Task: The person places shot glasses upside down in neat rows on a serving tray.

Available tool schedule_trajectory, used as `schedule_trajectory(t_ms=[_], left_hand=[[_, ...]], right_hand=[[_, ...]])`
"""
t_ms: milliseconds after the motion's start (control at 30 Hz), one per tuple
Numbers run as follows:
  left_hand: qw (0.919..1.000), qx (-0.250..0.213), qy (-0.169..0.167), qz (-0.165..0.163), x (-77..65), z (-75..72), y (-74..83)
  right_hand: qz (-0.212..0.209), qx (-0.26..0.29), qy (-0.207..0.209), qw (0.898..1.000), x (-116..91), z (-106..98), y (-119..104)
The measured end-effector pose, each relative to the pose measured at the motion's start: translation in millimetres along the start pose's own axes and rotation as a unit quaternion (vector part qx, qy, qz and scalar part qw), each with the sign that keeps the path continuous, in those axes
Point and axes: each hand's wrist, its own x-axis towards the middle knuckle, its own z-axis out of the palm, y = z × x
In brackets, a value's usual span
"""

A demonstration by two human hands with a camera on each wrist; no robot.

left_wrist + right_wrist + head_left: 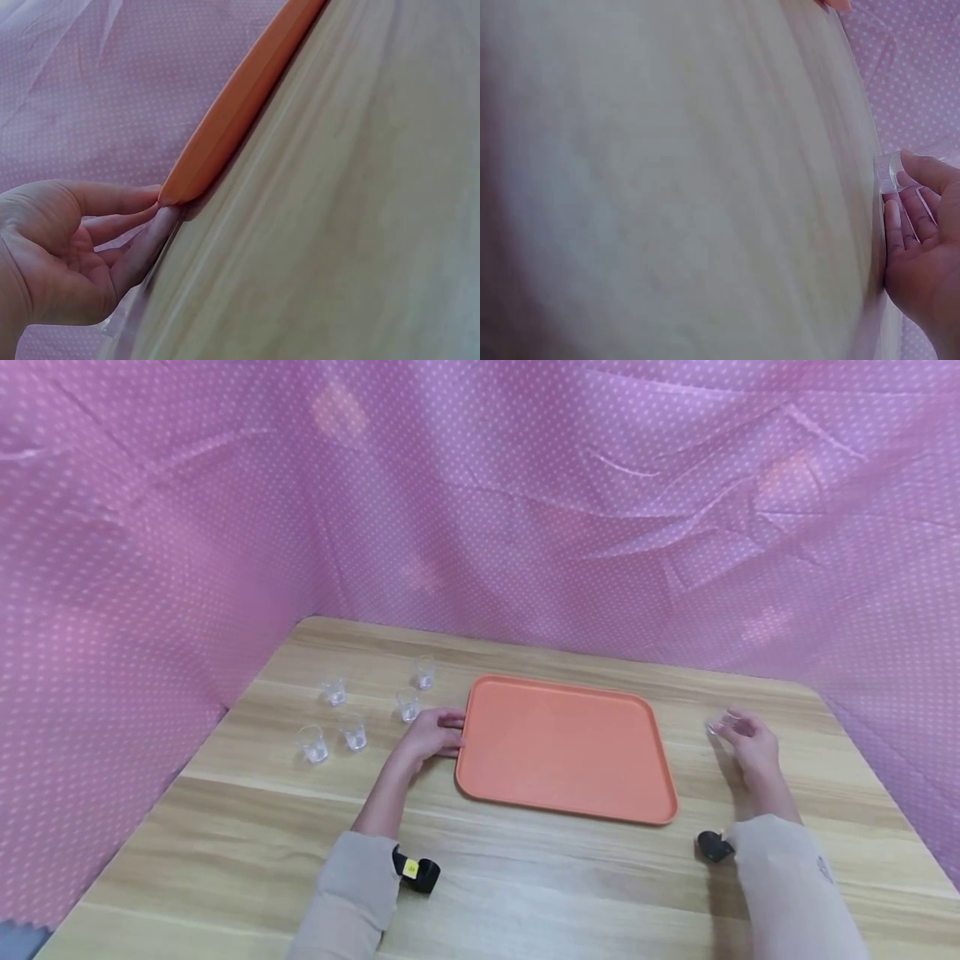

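An orange tray [562, 752] lies on the wooden table, its edge also visible in the left wrist view. At the tray's left side, my left hand [431, 735] pinches the rim between thumb and fingers [124, 199]. To the right of the tray, my right hand [753, 747] holds a small clear cup [887, 172] low at the tabletop. Thumb and fingers are around the cup in the right wrist view; part of it is hidden in the head view.
Several more clear cups [313, 745] stand upright on the table [555, 885], left of the tray. One cup [408, 706] is close to my left hand. Pink dotted cloth [525, 527] hangs behind and at both sides of the table.
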Motion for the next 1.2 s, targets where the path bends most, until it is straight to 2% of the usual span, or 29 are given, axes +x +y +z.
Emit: schedule_trajectory(t_ms=[267, 667, 833, 1033, 1100, 1200], left_hand=[[0.9998, -0.004, -0.019, -0.009, -2.2, -1.3, 6.1], [0.9995, -0.005, -0.030, -0.006, -2.6, -2.9, 5.6], [0.9993, -0.006, -0.037, 0.003, -2.8, -6.0, 3.4], [0.9988, 0.000, -0.049, 0.003, -11.2, -5.3, 12.1], [0.9988, -0.004, -0.049, 0.000, -8.3, -5.6, 9.1], [0.9990, -0.009, -0.044, 0.000, -1.4, -5.5, 0.9]], right_hand=[[-0.002, 0.005, -0.004, 1.000, -0.4, -3.0, 1.0], [-0.002, -0.052, -0.023, 0.998, -2.8, -5.4, -2.3], [-0.027, -0.050, -0.048, 0.997, -2.9, -3.8, -4.6], [-0.045, -0.059, -0.070, 0.995, -10.2, -2.7, -15.1], [-0.051, -0.075, -0.072, 0.993, -10.1, -4.1, -15.2], [-0.058, -0.071, -0.069, 0.993, -1.8, -7.7, -3.8]])
